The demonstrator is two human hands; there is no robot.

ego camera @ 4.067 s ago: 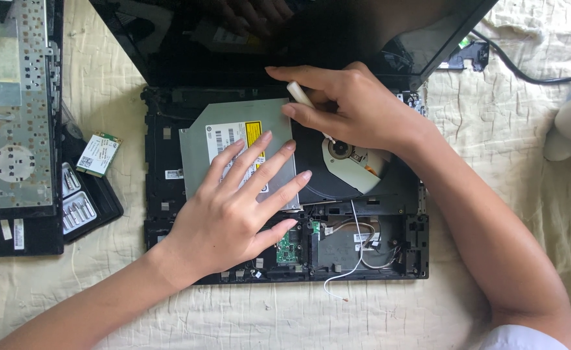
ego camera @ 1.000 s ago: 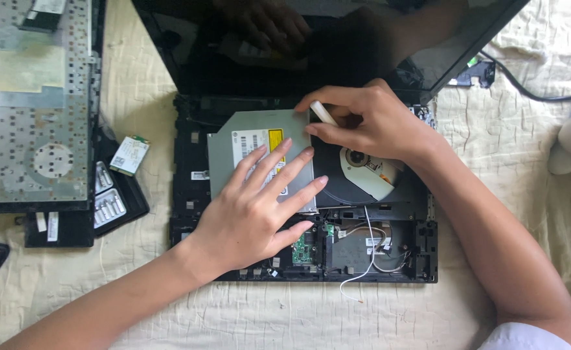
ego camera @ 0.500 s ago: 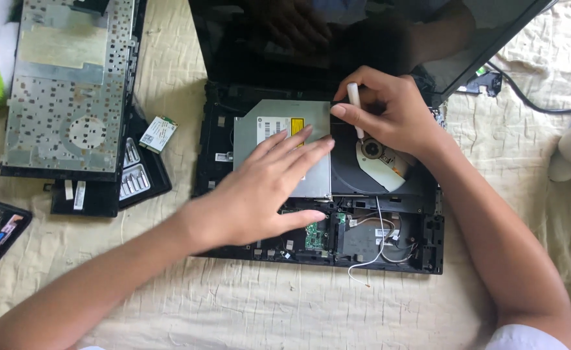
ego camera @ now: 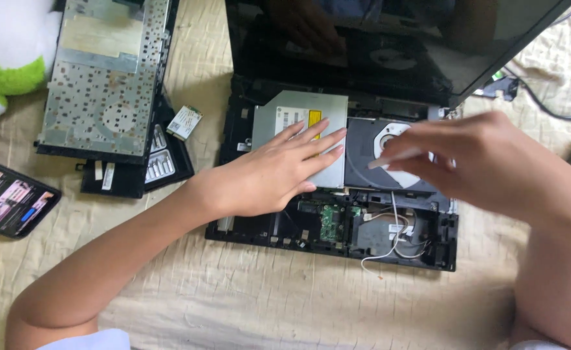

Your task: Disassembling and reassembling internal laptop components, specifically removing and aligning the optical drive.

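Note:
An opened black laptop base (ego camera: pixel 279 228) lies on a beige cloth with its insides exposed. My left hand (ego camera: pixel 279 172) rests flat, fingers spread, on the silver optical drive (ego camera: pixel 285 113) in the base. My right hand (ego camera: pixel 473 162) hovers blurred over the round fan (ego camera: pixel 389 133) to the drive's right, fingers curled around a small white stick-like tool (ego camera: pixel 389 159). A green circuit board (ego camera: pixel 329 222) and loose white wires (ego camera: pixel 395 240) sit in the base's near part. The dark screen (ego camera: pixel 389 45) stands tilted up behind.
A removed keyboard, underside up (ego camera: pixel 104 78), lies at the left over a black panel (ego camera: pixel 162 162), with a small wireless card (ego camera: pixel 184 122) beside it. A phone (ego camera: pixel 10 204) with a lit screen sits at the far left; a green plush toy (ego camera: pixel 0 65) at top left. A cable (ego camera: pixel 544 104) runs at right.
The view has shifted, so the laptop sits further right. My right hand has lifted off the fan area and moved right, still with the white tool. My left hand stays on the drive.

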